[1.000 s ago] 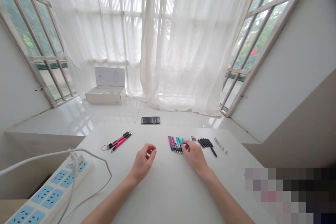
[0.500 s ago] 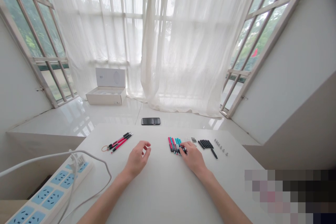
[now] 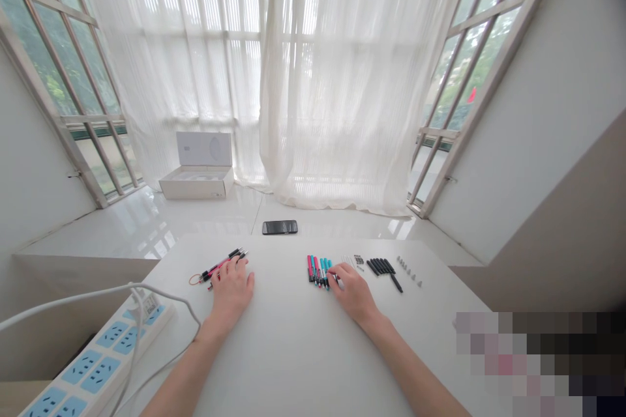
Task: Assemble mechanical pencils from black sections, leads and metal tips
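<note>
Left hand (image 3: 231,293) curled over the bundle of red-and-black pens (image 3: 225,263), fingers lying across the barrels, firmness of hold not determinable; right hand (image 3: 353,293) slightly cupped, fingertips (image 3: 342,269) at the near end of the row of pink and teal pens (image 3: 317,272), grasp not determinable; rubber band (image 3: 195,279) just left of the bundle, toward the left edge of the white table (image 3: 288,358); small metal parts (image 3: 358,260) just right of the row, followed by black tubes (image 3: 379,266), a longer black rod (image 3: 396,283) and grey conical pieces (image 3: 409,272) toward the far right corner; power strip (image 3: 98,365) with white cable (image 3: 166,296) along the near left edge; smartphone (image 3: 280,227) on the glossy floor beyond the far edge; open white box (image 3: 195,176) farther back, before sheer curtains (image 3: 342,78).
</note>
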The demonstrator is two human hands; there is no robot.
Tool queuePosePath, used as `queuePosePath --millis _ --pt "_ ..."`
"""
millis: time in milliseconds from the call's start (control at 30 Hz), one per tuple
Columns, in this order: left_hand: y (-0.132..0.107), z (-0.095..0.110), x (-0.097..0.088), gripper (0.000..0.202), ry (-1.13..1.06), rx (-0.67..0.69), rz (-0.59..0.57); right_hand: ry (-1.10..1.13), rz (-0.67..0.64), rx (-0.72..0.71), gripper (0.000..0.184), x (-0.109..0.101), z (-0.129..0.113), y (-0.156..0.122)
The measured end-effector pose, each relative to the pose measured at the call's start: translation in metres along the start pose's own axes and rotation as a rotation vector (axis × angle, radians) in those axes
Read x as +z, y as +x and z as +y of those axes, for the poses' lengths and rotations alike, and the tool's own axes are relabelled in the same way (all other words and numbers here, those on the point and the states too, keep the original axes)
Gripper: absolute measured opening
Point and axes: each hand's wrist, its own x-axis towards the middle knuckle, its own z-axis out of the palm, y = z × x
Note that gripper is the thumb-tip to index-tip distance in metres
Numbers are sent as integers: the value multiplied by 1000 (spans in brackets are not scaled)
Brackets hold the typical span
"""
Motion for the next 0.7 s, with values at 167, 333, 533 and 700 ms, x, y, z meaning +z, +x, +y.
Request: queuePosePath --millis 167,333,533,700 --pt "4 -3 3 34 -7 -27 -49 7 53 -22 28 0 0 0" --pt "7 -7 2 32 40 -64 -49 16 106 -31 29 2 2 0" --pt "6 -6 -6 20 -2 44 -46 73 179 -81 30 -2 -3 1" --pt "-9 17 -18 24 -360 338 -116 288 13 -64 28 -7 -32 -6"
